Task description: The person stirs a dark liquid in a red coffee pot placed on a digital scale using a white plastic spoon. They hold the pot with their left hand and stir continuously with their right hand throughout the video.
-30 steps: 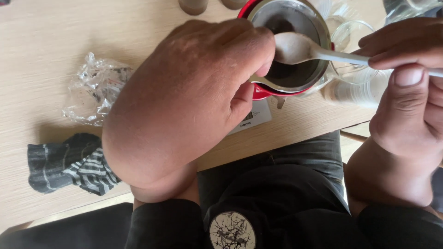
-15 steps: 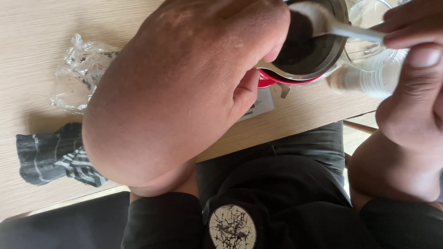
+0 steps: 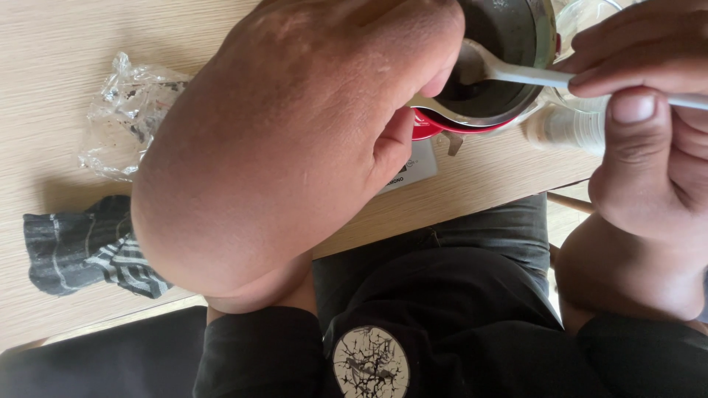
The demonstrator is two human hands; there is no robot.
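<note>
Two hands at a red-rimmed pot on the table's near edge, one steadying it, the other working a white spoon inside.

The left hand [image 3: 295, 140] arches over from the left, back of the hand up, fingers curled closed around the near rim of the pot [image 3: 501, 74], thumb tucked under toward the red edge. The right hand [image 3: 649, 133] comes in from the right, thumb and fingers pinching the handle of the spoon [image 3: 509, 71], whose bowl sits in the dark contents. On the wooden table [image 3: 59, 66], well left of the pot, lie a crumpled clear plastic bag [image 3: 125, 118] and a dark striped cloth [image 3: 81, 250].
</note>
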